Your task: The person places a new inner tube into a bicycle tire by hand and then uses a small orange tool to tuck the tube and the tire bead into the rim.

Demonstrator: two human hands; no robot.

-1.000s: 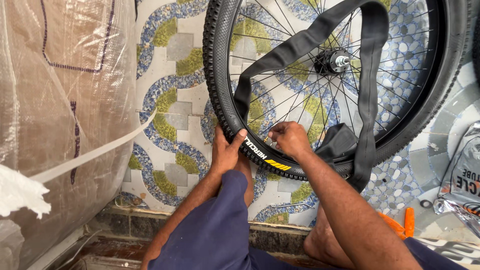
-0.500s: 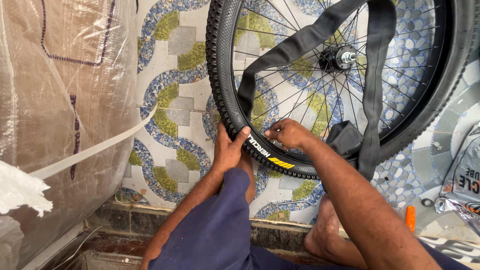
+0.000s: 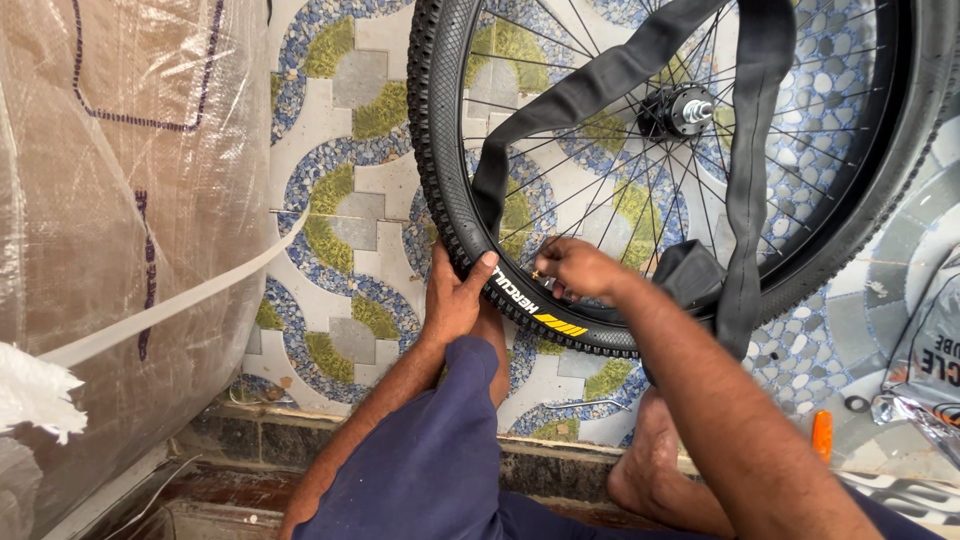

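Patterned tile floor (image 3: 340,150) under upright wheel. Left hand (image 3: 455,295) clamps tyre (image 3: 440,190) at low edge; right hand (image 3: 580,268) pinches small valve at rim. Slack tube (image 3: 745,200) drapes over spokes: risk of pinching it under the tyre

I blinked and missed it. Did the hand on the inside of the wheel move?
Yes, slightly. The right hand slid left along the tyre, toward the left hand and farther from the yellow mark on the tyre.

spokes (image 3: 600,190) and inner tube (image 3: 590,85) crowd wheel opening
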